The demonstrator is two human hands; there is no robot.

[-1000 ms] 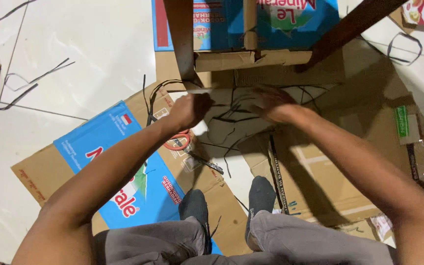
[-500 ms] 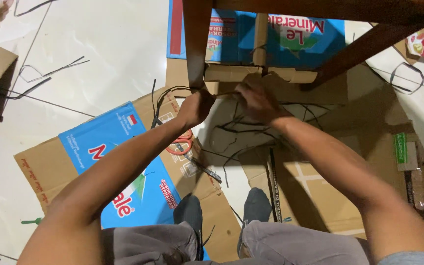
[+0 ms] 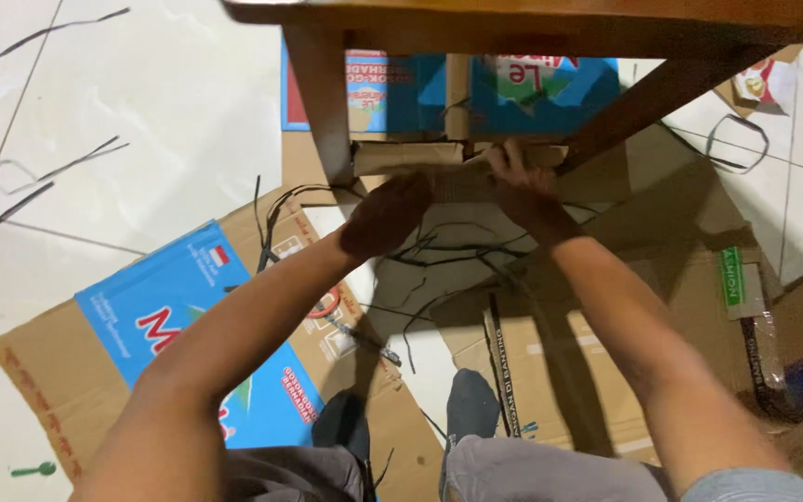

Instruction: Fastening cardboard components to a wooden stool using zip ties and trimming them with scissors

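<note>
- Both hands are out in front, low under a wooden frame (image 3: 532,19), down at the floor.
- Left hand (image 3: 388,216) is curled, knuckles up, fingers tucked toward a strip of brown cardboard (image 3: 411,156); whether it actually grips the strip, I cannot tell, since the fingertips are hidden.
- Right hand (image 3: 524,191) has its fingers spread partly open and pressed onto the right end of that same cardboard strip, touching it, with the fingertips up against the wood.
- So the strip lies just beyond both hands, running crosswise between two wooden legs: an upright leg (image 3: 320,102) on the left and a slanted leg (image 3: 648,102) on the right.
- Thin black strands (image 3: 439,249) are tangled right below the hands, some spilling toward the person's feet.
- Under the left forearm lies a flattened blue-and-brown carton (image 3: 141,316), spread on the floor toward its near-left corner.
- Under the right forearm sits another flattened brown carton (image 3: 699,307) with a green label and dark tape along its right side.
- Beyond the strip, toward the far edge of the floor, a blue printed box (image 3: 392,88) stands behind the legs.
- Dark socked feet (image 3: 471,404) show at the near edge, grey trousers (image 3: 550,469) below them.
- More loose black strands (image 3: 58,172) lie on the white tiled floor (image 3: 169,112) at the far left, well apart from the hands.
</note>
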